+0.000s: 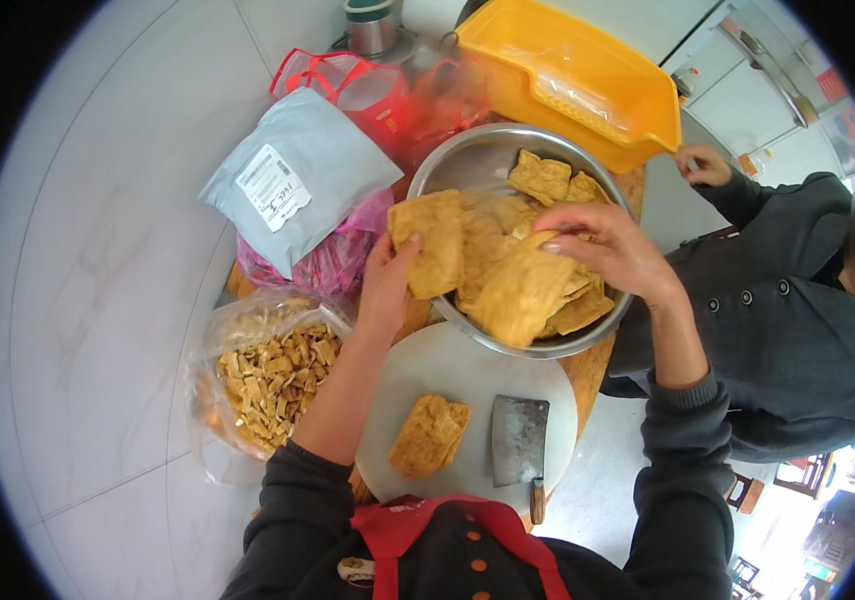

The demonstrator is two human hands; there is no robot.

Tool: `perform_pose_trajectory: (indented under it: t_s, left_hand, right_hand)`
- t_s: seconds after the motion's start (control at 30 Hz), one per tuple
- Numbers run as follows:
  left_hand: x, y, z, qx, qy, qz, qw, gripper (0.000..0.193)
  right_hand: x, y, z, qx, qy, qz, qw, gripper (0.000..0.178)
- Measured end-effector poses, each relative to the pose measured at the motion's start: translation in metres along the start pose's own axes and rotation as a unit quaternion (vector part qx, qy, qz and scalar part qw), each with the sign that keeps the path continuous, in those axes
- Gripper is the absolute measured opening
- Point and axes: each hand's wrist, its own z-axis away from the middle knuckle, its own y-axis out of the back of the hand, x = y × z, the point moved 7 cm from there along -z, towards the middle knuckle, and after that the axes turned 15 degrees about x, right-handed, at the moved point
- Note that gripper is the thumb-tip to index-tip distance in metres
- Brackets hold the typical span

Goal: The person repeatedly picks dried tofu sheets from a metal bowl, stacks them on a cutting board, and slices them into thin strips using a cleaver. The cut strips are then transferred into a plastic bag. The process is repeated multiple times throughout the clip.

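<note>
My left hand [383, 288] pinches a flat brown piece of fried tofu [432, 240] at the left rim of a steel bowl [465, 172]. Over the bowl, my right hand [619, 248] grips another fried tofu piece [522, 292], slightly blurred, hanging from thumb and fingers. More fried tofu slices [539, 177] lie heaped inside the bowl. Closer to me is a round white cutting board [477, 370]. On it rest a folded-looking stack of fried tofu [430, 436] and a cleaver [519, 438], its wooden handle pointing toward me.
Left of the board sits a clear plastic bag [277, 385] full of cut strips. Behind it are a pink bag [332, 250], a grey parcel [297, 180] and a red bag [377, 105]. A yellow bin [597, 90] stands beyond the bowl. Another person [757, 310] stands at right.
</note>
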Motion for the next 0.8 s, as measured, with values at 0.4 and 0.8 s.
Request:
perform_pose_trajectory:
  t_s: [0.4, 0.8]
  left_hand:
    - [-0.015, -0.045, 0.047, -0.094, 0.096, 0.015, 0.991, 0.05]
    - [-0.034, -0.042, 0.038, -0.026, -0.003, 0.006, 1.0, 0.054]
  right_hand:
    - [0.004, -0.046, -0.016, 0.168, 0.185, 0.23, 0.941, 0.021]
    - [0.077, -0.066, 0.033, 0.362, -0.141, 0.045, 0.92, 0.04]
